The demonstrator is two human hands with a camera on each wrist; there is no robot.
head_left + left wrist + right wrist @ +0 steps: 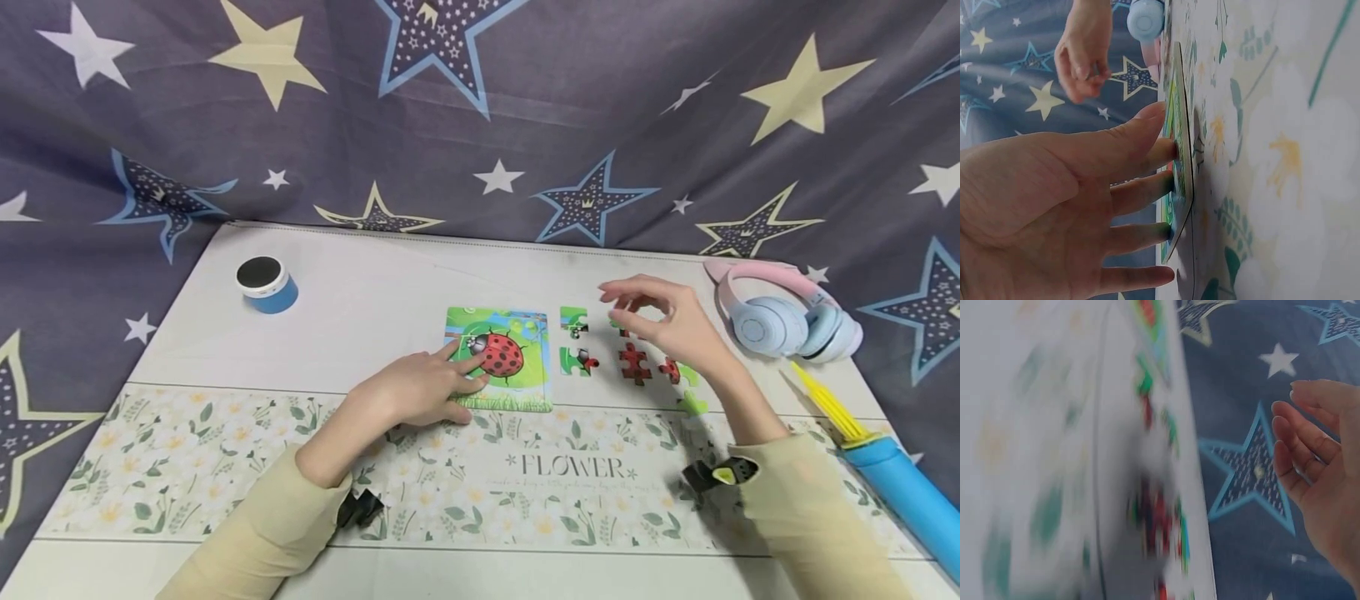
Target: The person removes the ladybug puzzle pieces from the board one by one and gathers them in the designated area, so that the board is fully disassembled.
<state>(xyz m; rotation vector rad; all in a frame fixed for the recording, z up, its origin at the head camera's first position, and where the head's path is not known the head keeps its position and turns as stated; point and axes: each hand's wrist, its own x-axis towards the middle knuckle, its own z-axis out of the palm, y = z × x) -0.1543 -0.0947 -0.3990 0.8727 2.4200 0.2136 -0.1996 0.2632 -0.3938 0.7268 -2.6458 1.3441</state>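
A square ladybug puzzle board (531, 367) lies flat on the table. My left hand (423, 387) rests on its left side with fingers spread; in the left wrist view the fingertips (1163, 181) touch the board's surface. To the board's right lie several loose jigsaw pieces, among them a red spotted piece (634, 363), a green piece with part of the ladybug's head (576, 362) and a corner piece (573, 320). Above the pieces hovers my right hand (667, 321), its fingers loosely bent with nothing between them; the right wrist view shows this hand (1322, 450) raised off the table.
A blue and white round speaker (268, 285) stands at the back left. Pink and blue headphones (780, 321) lie at the back right, with a blue and yellow tube-shaped item (892, 475) in front of them. A starred curtain (480, 158) hangs behind the table.
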